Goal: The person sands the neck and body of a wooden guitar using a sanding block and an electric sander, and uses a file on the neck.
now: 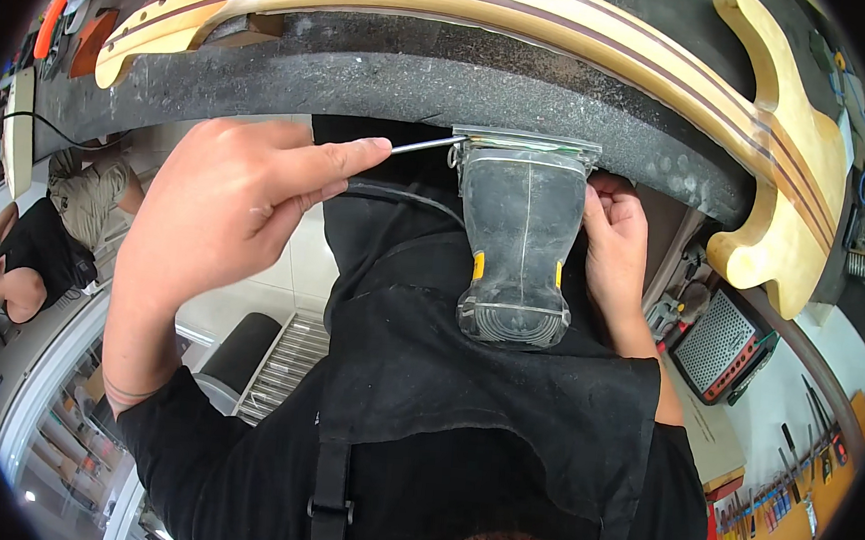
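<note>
The left hand [226,205] pinches a thin steel rod [423,146] between closed fingers, its tip meeting the top plate of a dusty black palm sander [520,246] at twelve o'clock of centre; the right hand [615,245] wraps the sander's three o'clock side. Steadying the sander body firmly while turning the rod gently seems advisable. The sander sits just below the black foam-padded bench edge [385,81], bearing yellow tabs and scuffed plastic.

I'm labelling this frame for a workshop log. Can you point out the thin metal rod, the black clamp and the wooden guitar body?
Metal rod [423,146], head view, middle of its shaft.
Black clamp [521,238], head view, centre of its flat face.
Guitar body [795,180], head view, pale wood of the body.
</note>
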`<state>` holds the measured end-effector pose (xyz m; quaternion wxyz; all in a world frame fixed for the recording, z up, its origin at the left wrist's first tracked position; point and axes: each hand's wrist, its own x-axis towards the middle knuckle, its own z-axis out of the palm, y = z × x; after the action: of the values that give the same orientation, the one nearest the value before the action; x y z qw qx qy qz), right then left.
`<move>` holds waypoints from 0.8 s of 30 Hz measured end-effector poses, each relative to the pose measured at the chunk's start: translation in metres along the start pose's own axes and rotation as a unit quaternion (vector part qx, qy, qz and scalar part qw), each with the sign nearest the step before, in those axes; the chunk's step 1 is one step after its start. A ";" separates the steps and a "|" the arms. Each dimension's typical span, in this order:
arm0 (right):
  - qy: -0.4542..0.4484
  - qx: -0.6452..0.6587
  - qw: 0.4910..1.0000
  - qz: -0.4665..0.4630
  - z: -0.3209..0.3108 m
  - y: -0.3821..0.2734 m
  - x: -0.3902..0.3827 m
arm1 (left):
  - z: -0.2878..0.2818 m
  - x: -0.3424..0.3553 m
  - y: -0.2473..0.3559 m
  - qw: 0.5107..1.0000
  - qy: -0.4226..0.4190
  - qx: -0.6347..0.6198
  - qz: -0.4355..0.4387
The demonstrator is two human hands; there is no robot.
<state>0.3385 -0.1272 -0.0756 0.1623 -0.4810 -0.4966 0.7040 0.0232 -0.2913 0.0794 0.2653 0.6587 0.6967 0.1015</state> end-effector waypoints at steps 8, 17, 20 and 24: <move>0.012 -0.010 1.000 -0.027 0.004 -0.003 -0.002 | 0.000 -0.005 0.037 0.992 0.002 -0.057 -0.109; 0.043 -0.187 0.961 -0.199 0.004 0.001 -0.001 | -0.001 -0.002 0.063 0.987 -0.031 0.006 -0.157; 0.044 -0.200 0.953 -0.222 -0.001 0.006 0.003 | 0.001 -0.003 0.051 0.991 -0.027 0.002 -0.134; 0.046 -0.249 0.932 -0.258 -0.006 0.009 0.006 | 0.007 -0.002 0.016 0.997 -0.009 -0.010 -0.071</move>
<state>0.3431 -0.1238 -0.0871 0.2361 -0.3929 -0.7548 0.4692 0.0410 -0.2925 0.0818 0.2850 0.6060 0.7379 0.0837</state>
